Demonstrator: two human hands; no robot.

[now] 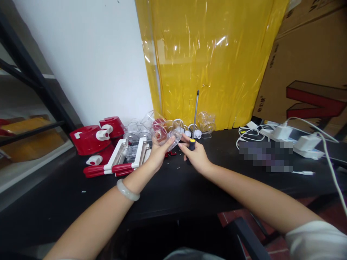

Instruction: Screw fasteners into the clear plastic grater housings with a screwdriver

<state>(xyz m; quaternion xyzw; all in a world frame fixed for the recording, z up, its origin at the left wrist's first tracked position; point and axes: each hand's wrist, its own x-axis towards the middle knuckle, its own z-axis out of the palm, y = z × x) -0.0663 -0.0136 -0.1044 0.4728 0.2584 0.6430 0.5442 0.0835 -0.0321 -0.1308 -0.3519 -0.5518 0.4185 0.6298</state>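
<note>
Backdrop: white wall [89,61], a shiny yellow plastic sheet [206,61] leaning against it, cardboard boxes [306,72] to the right.
Table: black table [168,187] across the view, with a dark metal shelf [32,83] at the far left.
Left hand: left hand [158,153] raised just above the table, a pale bangle [128,190] on its wrist.
Left grip: fingers curled around a clear plastic piece [166,136], held up off the table, in front of the heap.
Right hand: right hand [196,156] just beside the left, low over the table.
Right grip: clenched on the dark handle of a screwdriver [195,112], its shaft standing up above the fingers, slightly tilted.
Between the hands: a right fingertip reaches the clear piece; contact cannot be told.
Heap behind: clear cups [177,125] against the yellow sheet.
Left of the hands: red lids [89,139] with white knobs, and red-and-white handles [119,167] lying flat.
Right side: white chargers [282,133] and white cables [245,136] on the table, well apart from the hands.
</note>
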